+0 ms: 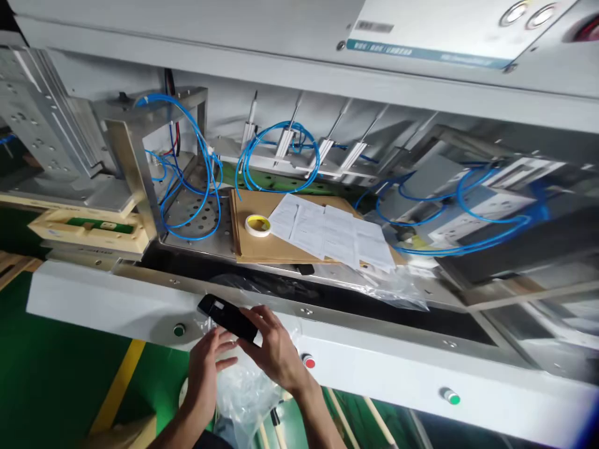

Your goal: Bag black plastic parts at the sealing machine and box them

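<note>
My right hand (274, 349) is closed round the near end of a flat black device (228, 317), about the size of a phone, held just above the machine's white front rail (116, 299). My left hand (208, 368) sits right under it, fingers curled against the device's underside and against clear plastic wrap (246, 390) that hangs below both hands. Whether the wrap still covers part of the device I cannot tell.
On the machine bed lie a cardboard sheet (253, 234), a roll of yellow tape (258, 224), printed papers (334, 234) and more clear film (397, 290). Blue air hoses (196, 187) loop overhead. The rail carries green buttons (178, 330) and a red button (307, 362).
</note>
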`<state>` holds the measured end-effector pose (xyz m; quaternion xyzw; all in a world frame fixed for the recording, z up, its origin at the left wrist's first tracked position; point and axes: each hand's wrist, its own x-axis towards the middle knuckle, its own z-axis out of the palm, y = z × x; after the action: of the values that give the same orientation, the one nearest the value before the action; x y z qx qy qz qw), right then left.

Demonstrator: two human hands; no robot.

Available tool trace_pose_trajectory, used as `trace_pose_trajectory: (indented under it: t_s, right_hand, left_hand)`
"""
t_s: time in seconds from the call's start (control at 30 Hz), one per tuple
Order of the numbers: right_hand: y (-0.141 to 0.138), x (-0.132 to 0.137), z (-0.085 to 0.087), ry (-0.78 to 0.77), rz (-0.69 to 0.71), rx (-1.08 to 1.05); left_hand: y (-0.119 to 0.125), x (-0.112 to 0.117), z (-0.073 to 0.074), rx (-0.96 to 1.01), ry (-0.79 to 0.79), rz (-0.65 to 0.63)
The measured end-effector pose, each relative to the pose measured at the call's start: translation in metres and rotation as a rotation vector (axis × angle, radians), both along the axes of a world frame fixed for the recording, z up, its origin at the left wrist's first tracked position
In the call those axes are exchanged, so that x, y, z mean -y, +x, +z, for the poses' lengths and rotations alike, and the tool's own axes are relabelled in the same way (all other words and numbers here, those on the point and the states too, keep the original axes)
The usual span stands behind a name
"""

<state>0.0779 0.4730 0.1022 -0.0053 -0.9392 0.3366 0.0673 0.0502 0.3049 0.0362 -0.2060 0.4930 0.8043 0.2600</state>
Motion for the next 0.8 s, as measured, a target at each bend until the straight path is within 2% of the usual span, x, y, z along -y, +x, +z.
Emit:
trace_pose_trajectory:
  t_s: [0.17, 0.27, 0.33, 0.47, 0.67, 0.8]
  right_hand:
    - [-0.009, -0.035, 0.011, -0.094, -0.013, 0.010]
    - [-0.007, -0.041, 0.017, -0.112, -0.045, -0.003]
    - [-0.006, -0.040, 0.017, -0.145, -0.023, 0.020]
    - [-0.011, -0.039, 0.008, -0.092, 0.039, 0.085]
    - [-0.031, -0.060, -0.009, 0.037, 0.055, 0.102]
    - [-0.036, -0.068, -0.008, 0.062, 0.052, 0.048]
  left_hand:
    - [-0.004, 0.007, -0.003, 0.103, 0.085, 0.152]
    - [-0.005, 0.002, 0.000, 0.155, 0.156, 0.291]
    - [-0.003, -0.004, 0.001, 0.172, 0.201, 0.333]
    - [0.004, -0.011, -0.006, 0.152, 0.247, 0.309]
    - [0.016, -0.005, -0.020, 0.109, -0.027, 0.244]
    - [0.018, -0.011, -0.018, 0.090, -0.010, 0.199]
